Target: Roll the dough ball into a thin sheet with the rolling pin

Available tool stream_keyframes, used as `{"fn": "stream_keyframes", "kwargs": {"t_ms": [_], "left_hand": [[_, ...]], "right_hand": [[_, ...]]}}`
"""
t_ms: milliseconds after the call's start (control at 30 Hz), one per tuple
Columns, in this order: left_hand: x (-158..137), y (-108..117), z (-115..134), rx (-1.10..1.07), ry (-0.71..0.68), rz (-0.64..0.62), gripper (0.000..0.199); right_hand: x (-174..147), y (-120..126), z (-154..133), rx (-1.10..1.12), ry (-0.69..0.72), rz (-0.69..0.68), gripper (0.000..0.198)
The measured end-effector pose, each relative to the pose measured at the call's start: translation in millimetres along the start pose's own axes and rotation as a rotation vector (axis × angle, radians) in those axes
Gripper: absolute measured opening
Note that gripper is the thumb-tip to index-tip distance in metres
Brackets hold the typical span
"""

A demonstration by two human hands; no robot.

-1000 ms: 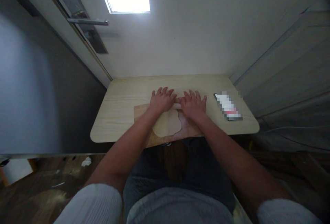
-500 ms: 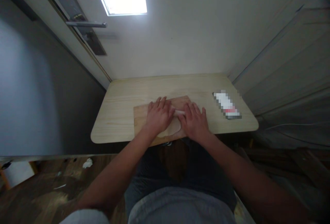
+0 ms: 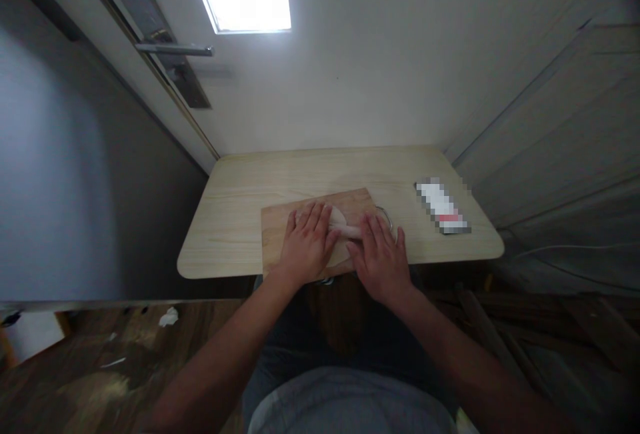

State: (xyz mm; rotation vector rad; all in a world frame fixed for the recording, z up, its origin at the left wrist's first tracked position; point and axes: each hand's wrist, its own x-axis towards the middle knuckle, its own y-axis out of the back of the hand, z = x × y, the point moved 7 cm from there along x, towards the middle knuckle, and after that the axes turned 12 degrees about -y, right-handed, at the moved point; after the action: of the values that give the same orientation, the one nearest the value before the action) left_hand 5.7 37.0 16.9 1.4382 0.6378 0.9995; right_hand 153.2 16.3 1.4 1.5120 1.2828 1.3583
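A pale rolling pin (image 3: 348,231) lies across a thin flat sheet of dough (image 3: 341,254) on a wooden cutting board (image 3: 273,237). My left hand (image 3: 306,239) rests on the pin's left part with fingers stretched forward. Over its right end lies my right hand (image 3: 382,254), palm down, fingers extended and slightly apart. Both hands press on the pin without wrapping round it, and they hide its ends. Some dough shows beyond the pin and some on the near side. A metal ring (image 3: 386,215) sticks out at the board's right edge.
The board is at the front edge of a small light wooden table (image 3: 220,221). A blurred-out flat object (image 3: 443,205) lies on its right. Behind the table stands a white door with a metal handle (image 3: 175,50). A crumpled white scrap (image 3: 169,317) lies on the floor.
Both hands and the rolling pin have moved toward my body. More dough now shows beyond the pin, and the metal ring has come into sight.
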Motion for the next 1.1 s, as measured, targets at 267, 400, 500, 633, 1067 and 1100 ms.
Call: {"fn": "stream_keyframes", "kwargs": {"t_ms": [267, 400, 500, 633, 1067, 1100], "left_hand": [[77.4, -12.4, -32.4, 0.009, 0.072, -0.032, 0.055], [101.1, -17.3, -41.5, 0.003, 0.064, -0.076, 0.055], [97.4, -15.8, -37.7, 0.010, 0.049, -0.065, 0.054], [63.2, -8.9, -22.8, -0.002, 0.047, -0.038, 0.055], [52.0, -5.6, -17.5, -0.073, 0.000, -0.060, 0.054], [62.7, -7.7, -21.4, -0.070, 0.005, -0.063, 0.055]], "right_hand": [[80.8, -14.4, 11.7, -0.064, -0.107, -0.071, 0.058], [106.6, -17.8, 15.5, -0.078, -0.139, -0.119, 0.058], [102.2, -17.3, 13.8, -0.076, -0.112, -0.153, 0.058], [63.4, -8.1, 7.0, -0.055, -0.018, -0.178, 0.061], [46.4, -0.9, 9.0, -0.077, 0.061, -0.243, 0.065], [56.7, -3.5, 10.9, -0.083, 0.036, -0.240, 0.064]]}}
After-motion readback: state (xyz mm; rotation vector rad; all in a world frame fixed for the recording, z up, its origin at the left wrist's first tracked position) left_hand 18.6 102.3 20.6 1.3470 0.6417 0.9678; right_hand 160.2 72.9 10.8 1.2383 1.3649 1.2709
